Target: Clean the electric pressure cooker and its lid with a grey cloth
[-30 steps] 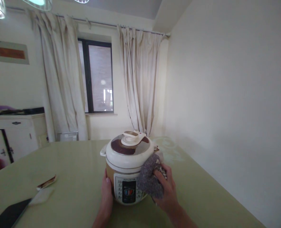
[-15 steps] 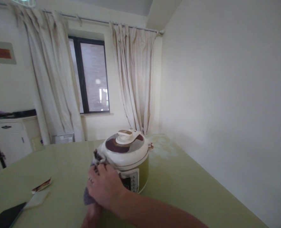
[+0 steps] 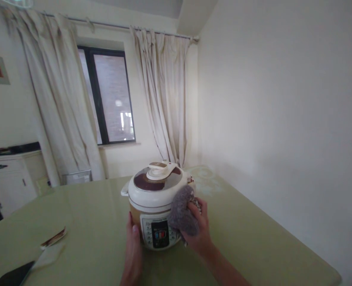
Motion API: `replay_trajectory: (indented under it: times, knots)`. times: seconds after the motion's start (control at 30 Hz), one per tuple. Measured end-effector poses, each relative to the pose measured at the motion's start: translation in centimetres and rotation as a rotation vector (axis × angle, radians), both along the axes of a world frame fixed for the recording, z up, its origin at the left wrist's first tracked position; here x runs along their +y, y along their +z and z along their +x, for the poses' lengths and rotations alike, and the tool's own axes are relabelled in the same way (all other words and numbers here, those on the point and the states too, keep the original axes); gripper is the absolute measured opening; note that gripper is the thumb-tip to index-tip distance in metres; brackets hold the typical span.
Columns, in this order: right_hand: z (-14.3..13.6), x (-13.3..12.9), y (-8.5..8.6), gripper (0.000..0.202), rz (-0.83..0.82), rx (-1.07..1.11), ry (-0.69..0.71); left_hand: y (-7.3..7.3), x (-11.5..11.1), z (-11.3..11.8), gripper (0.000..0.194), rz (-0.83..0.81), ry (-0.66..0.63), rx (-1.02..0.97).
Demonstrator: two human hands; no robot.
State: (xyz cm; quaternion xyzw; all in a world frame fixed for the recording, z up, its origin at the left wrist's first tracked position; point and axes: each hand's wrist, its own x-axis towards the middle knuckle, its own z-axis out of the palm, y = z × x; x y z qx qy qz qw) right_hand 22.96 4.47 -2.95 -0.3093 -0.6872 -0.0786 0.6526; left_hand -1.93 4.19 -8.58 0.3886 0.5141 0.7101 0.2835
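Note:
A white and gold electric pressure cooker point(image 3: 155, 198) stands upright on the table, its lid on and its control panel facing me. My left hand point(image 3: 132, 242) lies along the cooker's lower left side, fingers stretched out against the wall. In my right hand point(image 3: 201, 228) is a bunched grey cloth point(image 3: 184, 212), pressed to the right front of the cooker just under the lid rim. The cloth covers part of the body and the panel's right edge.
The pale green table point(image 3: 86, 222) reaches to the wall on the right. At its left lie a dark-bladed spatula point(image 3: 15, 273) and a small narrow brown-and-white piece point(image 3: 53, 237). A white cabinet point(image 3: 9, 174) and curtains point(image 3: 59, 99) stand behind.
My right hand has carried the cloth from the cooker's left side to its right front. My left hand, earlier low and mostly hidden, now shows against the left side. The panel is uncovered.

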Motion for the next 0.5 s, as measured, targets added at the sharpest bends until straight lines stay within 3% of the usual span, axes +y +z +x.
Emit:
replay_trajectory:
  times: [0.1,0.2,0.27,0.37,0.43,0.5]
  knots:
    - [1.0,-0.7,-4.2,0.064,-0.179,0.08,-0.023,0.3,-1.1,0.7,0.097,-0.052,0.025,0.066]
    - [1.9,0.2,-5.3,0.056,-0.321,0.186,0.057,1.0,-1.9,1.8,0.1,-0.039,0.066,0.114]
    - [2.7,2.1,-4.0,0.043,-0.474,0.336,0.112,1.3,-2.3,2.5,0.099,0.008,0.067,0.135]
    - [3.3,6.4,-0.6,0.034,-0.825,0.555,0.206,1.2,-3.0,3.2,0.1,0.033,0.083,0.187]
    - [3.0,9.1,1.4,0.04,-0.898,0.589,0.267,0.8,-3.5,3.5,0.104,0.027,0.076,0.213]
    - [2.3,11.0,2.3,0.047,-0.866,0.59,0.333,0.4,-3.8,3.7,0.106,0.021,0.059,0.223]
